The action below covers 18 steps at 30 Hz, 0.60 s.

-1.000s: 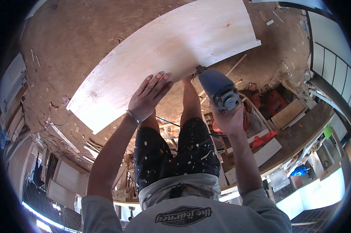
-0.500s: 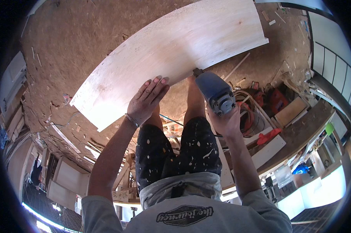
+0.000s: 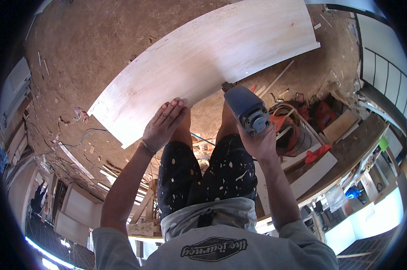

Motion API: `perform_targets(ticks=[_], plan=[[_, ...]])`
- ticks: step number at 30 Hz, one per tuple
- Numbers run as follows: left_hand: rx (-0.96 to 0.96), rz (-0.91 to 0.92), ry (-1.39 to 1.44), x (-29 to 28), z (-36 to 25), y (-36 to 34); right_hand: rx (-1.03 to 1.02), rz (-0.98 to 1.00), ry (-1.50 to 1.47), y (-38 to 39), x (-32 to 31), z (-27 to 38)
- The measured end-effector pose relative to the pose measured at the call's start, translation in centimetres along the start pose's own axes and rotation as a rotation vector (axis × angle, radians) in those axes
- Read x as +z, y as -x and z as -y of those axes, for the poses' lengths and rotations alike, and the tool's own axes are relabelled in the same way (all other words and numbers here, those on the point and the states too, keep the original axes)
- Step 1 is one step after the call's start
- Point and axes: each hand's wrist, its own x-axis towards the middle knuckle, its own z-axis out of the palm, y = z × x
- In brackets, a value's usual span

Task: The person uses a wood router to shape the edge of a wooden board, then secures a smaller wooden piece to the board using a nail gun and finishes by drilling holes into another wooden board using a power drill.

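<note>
A long pale wooden panel with a curved far edge lies slantwise in front of me. My left hand rests flat at its near edge, fingers stretched out and close together. In my right hand is a blue nail gun, gripped below its round dark cap. The tool's black nose is at the panel's near edge, right of my left hand; I cannot tell whether it touches. The handle is mostly hidden by the tool body and my fingers.
Brown ground with wood scraps stretches beyond and to the left. On the right lie a coiled orange hose, a red cloth-like item and loose boards. White cabinet-like boxes stand at the lower left.
The panel has shifted slightly to the right. My left hand has moved a little left and nearer to me, and the nail gun has moved slightly left.
</note>
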Motion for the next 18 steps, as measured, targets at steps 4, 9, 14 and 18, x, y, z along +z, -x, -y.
perform_targets(ticks=[4, 9, 14, 18], plan=[[-0.018, -0.026, 0.034, -0.1, 0.8, 1.9, 0.073, 0.044, -0.056, 1.0, 0.7, 1.5], [-0.050, 0.016, 0.177, -1.3, 1.7, 4.3, 0.037, 0.046, -0.062, 2.9, 3.6, 1.5], [-0.104, -0.018, 0.190, -3.0, 5.1, 4.9, 0.007, -0.061, 0.038, 4.1, 5.7, 1.3], [-0.362, -0.354, 0.012, -4.2, 11.6, 3.6, -0.122, -0.094, 0.061, 4.8, 6.7, 1.4]])
